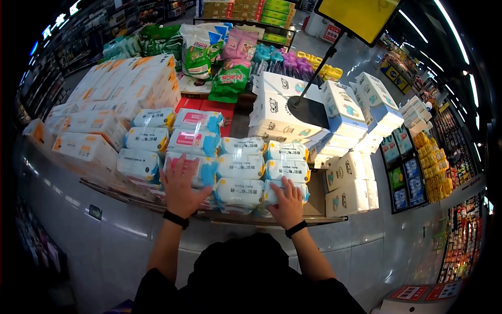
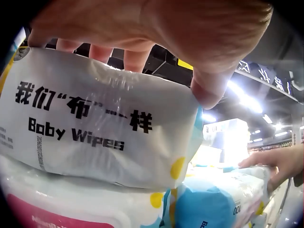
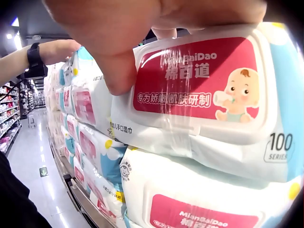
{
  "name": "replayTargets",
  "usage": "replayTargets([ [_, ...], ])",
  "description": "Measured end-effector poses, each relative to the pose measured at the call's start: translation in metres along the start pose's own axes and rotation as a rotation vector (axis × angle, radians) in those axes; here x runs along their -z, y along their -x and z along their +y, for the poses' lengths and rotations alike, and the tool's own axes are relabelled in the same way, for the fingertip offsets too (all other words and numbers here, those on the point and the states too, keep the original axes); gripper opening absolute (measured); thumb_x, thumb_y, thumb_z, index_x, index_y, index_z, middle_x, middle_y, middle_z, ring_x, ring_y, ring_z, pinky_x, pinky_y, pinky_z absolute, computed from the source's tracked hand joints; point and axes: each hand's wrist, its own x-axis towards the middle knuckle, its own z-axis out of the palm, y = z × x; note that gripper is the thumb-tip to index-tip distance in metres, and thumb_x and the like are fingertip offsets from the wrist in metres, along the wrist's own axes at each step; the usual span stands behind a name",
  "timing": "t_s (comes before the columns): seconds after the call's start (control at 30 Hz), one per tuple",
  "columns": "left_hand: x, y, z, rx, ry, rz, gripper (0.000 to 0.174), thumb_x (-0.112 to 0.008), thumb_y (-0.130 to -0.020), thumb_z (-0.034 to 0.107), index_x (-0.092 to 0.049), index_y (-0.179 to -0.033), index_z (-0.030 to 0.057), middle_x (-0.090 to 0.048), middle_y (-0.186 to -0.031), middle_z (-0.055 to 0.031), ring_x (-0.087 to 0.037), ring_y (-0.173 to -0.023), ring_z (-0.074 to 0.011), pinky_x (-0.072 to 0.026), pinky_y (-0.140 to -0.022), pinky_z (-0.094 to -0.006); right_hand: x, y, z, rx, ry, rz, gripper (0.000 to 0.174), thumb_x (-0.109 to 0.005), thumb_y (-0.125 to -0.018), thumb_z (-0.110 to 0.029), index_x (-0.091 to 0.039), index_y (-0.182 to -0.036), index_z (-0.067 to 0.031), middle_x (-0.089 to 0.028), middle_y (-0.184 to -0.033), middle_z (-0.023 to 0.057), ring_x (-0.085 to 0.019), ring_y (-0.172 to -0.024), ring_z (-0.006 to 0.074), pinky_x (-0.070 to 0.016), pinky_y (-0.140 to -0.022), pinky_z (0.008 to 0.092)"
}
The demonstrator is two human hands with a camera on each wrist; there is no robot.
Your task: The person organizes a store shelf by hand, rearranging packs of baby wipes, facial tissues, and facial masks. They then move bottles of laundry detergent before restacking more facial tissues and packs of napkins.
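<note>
My left hand grips a white and blue pack of baby wipes at the front of a stack. In the left wrist view its fingers reach over the pack's far edge and the thumb lies at one end. To the right, my right hand holds another pack of baby wipes with a red label and a baby picture. The thumb presses the label side while the fingers go over the top, their tips mostly hidden. Both held packs rest on more wipes below, such as a lower pack.
Plastic-wrapped white and orange packs are piled on the left. White boxed packs stand on the right, with a sign base behind. Green bags lie at the back. A shelf edge runs along the front.
</note>
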Motion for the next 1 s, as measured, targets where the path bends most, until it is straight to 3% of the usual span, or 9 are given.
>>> replayTargets([
  [0.23, 0.013, -0.004, -0.001, 0.073, 0.077, 0.031, 0.078, -0.086, -0.074, 0.047, -0.069, -0.145, 0.0192, -0.049, -0.165, -0.0156, -0.033, -0.157, -0.0512, -0.0217, -0.126, -0.0728, -0.001, -0.002, 0.0, 0.001, -0.011, 0.004, 0.079, -0.087, -0.076, -0.027, -0.062, -0.151, -0.0234, -0.045, -0.166, 0.0224, -0.043, -0.152, 0.0471, -0.0313, -0.124, 0.0614],
  [0.5, -0.007, 0.006, 0.005, -0.095, 0.108, 0.085, 0.064, -0.081, -0.081, 0.03, -0.069, -0.143, 0.0163, -0.052, -0.161, -0.0187, -0.042, -0.153, -0.0468, -0.0295, -0.126, -0.0665, 0.002, 0.008, 0.038, 0.042, -0.165, 0.027, 0.077, -0.092, -0.075, -0.028, -0.065, -0.147, -0.018, -0.049, -0.163, 0.0197, -0.048, -0.147, 0.0442, -0.0354, -0.123, 0.057],
  [0.57, -0.009, 0.017, 0.034, -0.207, 0.21, -0.039, 0.061, -0.08, -0.085, 0.026, -0.067, -0.144, 0.0161, -0.052, -0.161, -0.0173, -0.041, -0.154, -0.0464, -0.0284, -0.127, -0.0664, 0.02, 0.009, 0.042, 0.019, -0.057, 0.05, 0.079, -0.095, -0.075, -0.031, -0.064, -0.145, -0.0147, -0.05, -0.161, 0.0205, -0.05, -0.144, 0.0438, -0.0408, -0.121, 0.0563],
  [0.67, -0.043, 0.039, 0.071, -0.355, 0.325, -0.217, 0.06, -0.08, -0.089, 0.027, -0.064, -0.146, 0.0167, -0.053, -0.16, -0.0159, -0.042, -0.154, -0.0444, -0.0282, -0.127, -0.0682, 0.031, 0.012, 0.057, -0.102, -0.165, 0.052, 0.079, -0.097, -0.074, -0.027, -0.064, -0.145, -0.0127, -0.046, -0.162, 0.022, -0.049, -0.145, 0.0439, -0.0489, -0.115, 0.0534],
  [0.7, -0.06, 0.043, 0.079, -0.401, 0.355, -0.272, 0.06, -0.08, -0.09, 0.029, -0.064, -0.147, 0.0171, -0.053, -0.16, -0.0156, -0.043, -0.154, -0.0435, -0.0283, -0.126, -0.0691, 0.033, 0.011, 0.058, -0.19, -0.372, 0.001, 0.086, -0.098, -0.072, -0.024, -0.061, -0.148, -0.0065, -0.037, -0.165, 0.0253, -0.049, -0.146, 0.046, -0.0533, -0.113, 0.0529],
  [0.8, -0.091, 0.044, 0.101, -0.39, 0.298, -0.381, 0.062, -0.081, -0.092, 0.034, -0.062, -0.15, 0.019, -0.053, -0.16, -0.014, -0.041, -0.156, -0.0404, -0.0283, -0.126, -0.0692, 0.026, 0.014, 0.054, -0.234, -0.471, 0.03, 0.098, -0.101, -0.07, -0.023, -0.053, -0.155, -0.0121, -0.029, -0.17, 0.0226, -0.051, -0.143, 0.0455, -0.0584, -0.106, 0.0457],
  [0.93, -0.129, 0.033, 0.115, -0.405, 0.255, -0.303, 0.068, -0.083, -0.092, 0.04, -0.06, -0.152, 0.0176, -0.052, -0.162, -0.0124, -0.041, -0.156, -0.0379, -0.0284, -0.127, -0.0655, 0.009, 0.025, 0.059, -0.285, -0.424, 0.146, 0.107, -0.102, -0.069, -0.023, -0.046, -0.159, -0.0105, -0.034, -0.163, 0.022, -0.056, -0.136, 0.0429, -0.0568, -0.107, 0.0481],
  [0.97, -0.129, 0.03, 0.12, -0.416, 0.228, -0.291, 0.069, -0.083, -0.093, 0.04, -0.06, -0.153, 0.0163, -0.053, -0.162, -0.0108, -0.043, -0.155, -0.0356, -0.0283, -0.127, -0.0639, 0.01, 0.025, 0.055, -0.273, -0.428, 0.174, 0.102, -0.098, -0.071, -0.019, -0.047, -0.157, -0.0009, -0.045, -0.151, 0.0223, -0.052, -0.137, 0.0416, -0.0501, -0.116, 0.049],
  [1.0, -0.135, 0.027, 0.121, -0.423, 0.224, -0.255, 0.069, -0.083, -0.091, 0.039, -0.061, -0.152, 0.0162, -0.055, -0.161, -0.0097, -0.045, -0.153, -0.0344, -0.0297, -0.126, -0.0633, 0.009, 0.024, 0.05, -0.315, -0.463, 0.166, 0.101, -0.098, -0.071, -0.019, -0.047, -0.156, -0.0001, -0.047, -0.148, 0.0225, -0.053, -0.135, 0.0411, -0.0505, -0.115, 0.0484],
])
